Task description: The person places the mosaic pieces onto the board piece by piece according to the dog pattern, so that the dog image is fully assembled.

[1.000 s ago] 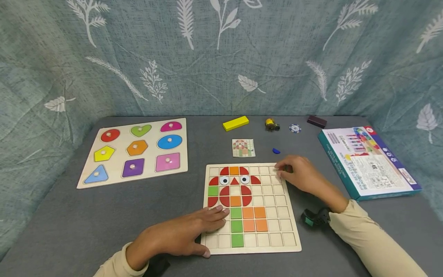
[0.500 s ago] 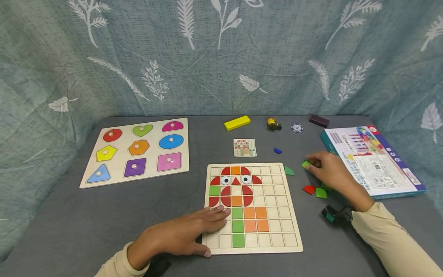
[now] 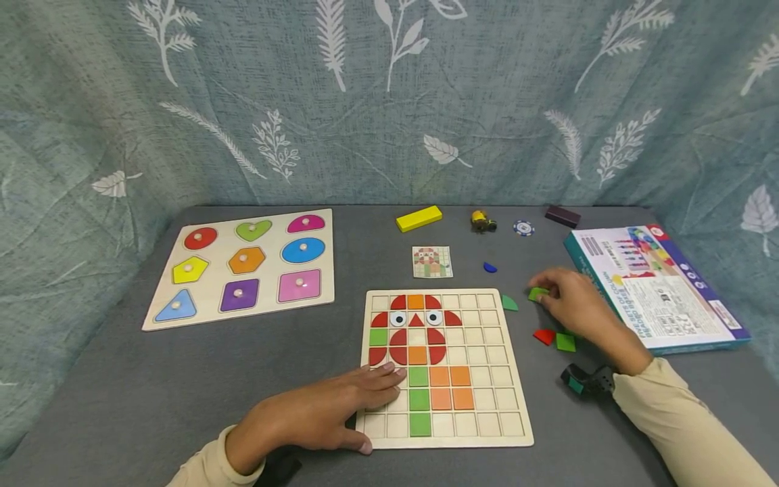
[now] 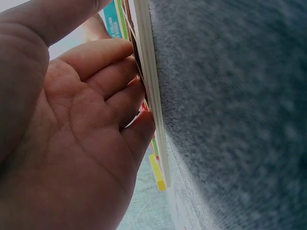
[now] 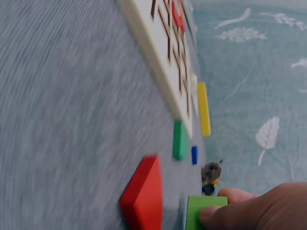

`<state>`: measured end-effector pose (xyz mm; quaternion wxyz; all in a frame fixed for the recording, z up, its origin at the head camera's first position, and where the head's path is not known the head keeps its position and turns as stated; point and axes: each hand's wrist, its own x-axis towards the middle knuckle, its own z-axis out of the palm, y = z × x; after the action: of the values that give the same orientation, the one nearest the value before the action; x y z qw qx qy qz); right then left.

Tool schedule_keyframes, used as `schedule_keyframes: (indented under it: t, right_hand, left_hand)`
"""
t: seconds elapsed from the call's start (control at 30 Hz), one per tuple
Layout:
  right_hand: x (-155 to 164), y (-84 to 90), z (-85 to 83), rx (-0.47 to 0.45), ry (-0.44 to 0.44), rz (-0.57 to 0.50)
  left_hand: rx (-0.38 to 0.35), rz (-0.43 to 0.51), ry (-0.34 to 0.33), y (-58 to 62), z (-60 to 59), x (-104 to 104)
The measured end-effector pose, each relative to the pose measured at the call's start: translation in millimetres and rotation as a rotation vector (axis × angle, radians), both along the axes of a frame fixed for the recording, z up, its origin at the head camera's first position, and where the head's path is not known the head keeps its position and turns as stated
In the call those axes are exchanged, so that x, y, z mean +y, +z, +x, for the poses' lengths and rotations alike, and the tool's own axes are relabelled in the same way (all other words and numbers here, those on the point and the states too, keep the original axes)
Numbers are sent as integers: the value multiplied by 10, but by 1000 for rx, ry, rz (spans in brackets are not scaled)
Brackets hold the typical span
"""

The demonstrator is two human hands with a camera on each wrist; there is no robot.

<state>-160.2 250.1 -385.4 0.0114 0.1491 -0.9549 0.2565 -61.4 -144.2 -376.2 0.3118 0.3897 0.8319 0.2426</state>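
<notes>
Grey felt covers the bench, with the wooden grid board [image 3: 447, 368] as landmark. Left hand [image 3: 316, 414] lies flat on its near-left corner. Right hand [image 3: 575, 302] — just right of the board — pinches a green tile [image 3: 538, 293]. Roughly a third of the cells look filled; most remain bare.

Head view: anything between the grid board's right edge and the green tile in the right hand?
Yes, in the head view: one green quarter-round piece lies on the cloth between the grid board and the green tile pinched by the right hand.
</notes>
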Motion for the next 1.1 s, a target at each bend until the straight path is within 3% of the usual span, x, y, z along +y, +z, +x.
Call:
schedule_keyframes:
  t: [0.3,0.93,1.1]
  right_hand:
    - [-300,102,94,28,84,-71]
    - [-867,33,236,-147,380,-214]
    - [-927,-12,249,-153,414,-216]
  left_hand:
    - [-1,-21,12,10,-5,-8]
    - [1,-28,1,-1,-6,-8]
    - [3,-17,1,-5,-3,1]
